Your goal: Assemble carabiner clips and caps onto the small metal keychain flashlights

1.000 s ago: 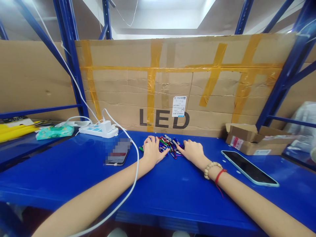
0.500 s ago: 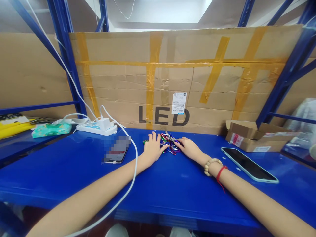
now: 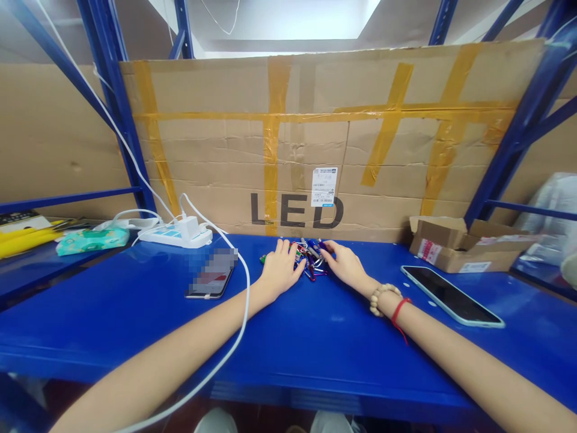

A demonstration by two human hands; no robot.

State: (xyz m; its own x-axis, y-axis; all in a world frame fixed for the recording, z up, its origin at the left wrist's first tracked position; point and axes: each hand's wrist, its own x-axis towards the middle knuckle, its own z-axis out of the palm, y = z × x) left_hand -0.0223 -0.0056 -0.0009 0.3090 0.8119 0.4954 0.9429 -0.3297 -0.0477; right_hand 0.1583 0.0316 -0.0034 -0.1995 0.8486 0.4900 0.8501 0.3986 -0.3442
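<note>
A small pile of colourful metal carabiners [image 3: 311,269], in red, blue, purple, green and silver, lies on the blue tabletop [image 3: 315,331] close to the cardboard. My left hand [image 3: 280,269] rests palm down over the pile's left side, its fingers stretched out and thumb apart; some pieces are hidden beneath it. At the right edge is my right hand [image 3: 346,264], its fingers bent toward the pile and the thumb apart from the index finger. A blue piece touches or nearly touches its fingertips. A bead bracelet and a red string circle the right wrist.
A phone [image 3: 214,273] lies left, near a white power strip [image 3: 178,233]. A white cable [image 3: 246,300] crosses over my left forearm. At right are another phone [image 3: 453,296] and an open cardboard box [image 3: 451,249]. A large cardboard sheet [image 3: 216,162] stands behind.
My right hand's fingers have shifted slightly, with the thumb now farther from the index finger. The pieces between the hands lie differently and look a little more spread. The view has turned slightly.
</note>
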